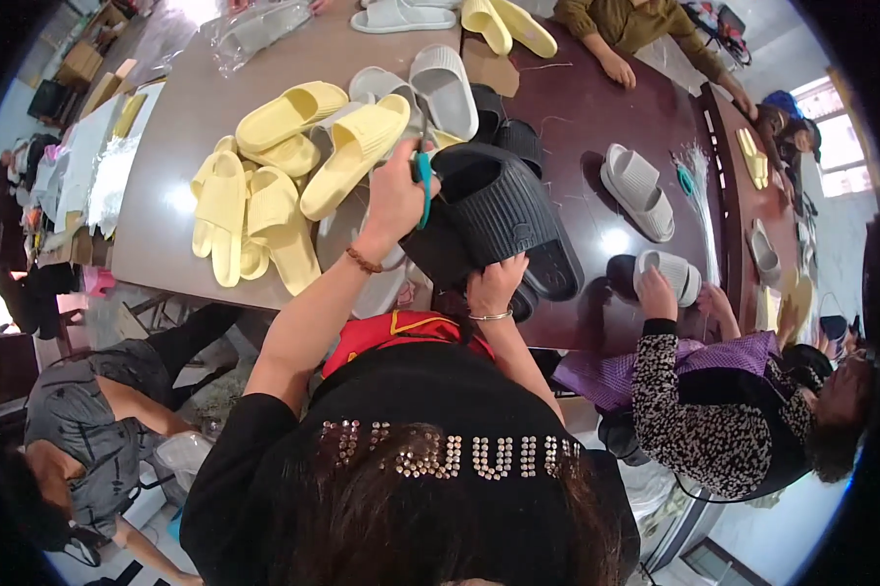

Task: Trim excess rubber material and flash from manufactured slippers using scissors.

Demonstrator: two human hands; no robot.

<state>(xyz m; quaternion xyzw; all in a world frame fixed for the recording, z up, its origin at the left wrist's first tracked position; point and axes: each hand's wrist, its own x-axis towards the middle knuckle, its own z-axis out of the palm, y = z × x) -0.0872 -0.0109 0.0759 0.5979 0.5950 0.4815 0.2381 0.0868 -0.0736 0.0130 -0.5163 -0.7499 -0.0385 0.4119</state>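
Observation:
My left hand (397, 195) is closed around a pair of scissors (421, 184) with teal handles, the blades pointing away from me over the slippers. My right hand (499, 284) grips the near edge of a large black slide slipper (503, 200) with a ribbed strap, lifted and tilted in front of me. Beneath it lie more black slippers, partly hidden. Left of my hands, yellow slippers (292, 230) are heaped on the table, one yellow slipper (357, 156) leaning right beside my left wrist. Grey slippers (444, 90) stand just beyond the scissors.
The table (157, 234) joins a dark red tabletop (616, 117) on the right. A grey slipper (639, 191) and a bundle of clear ties (699, 190) lie there. At the right, a person (713, 410) handles another grey slipper. One seated person (108, 410) is at the left.

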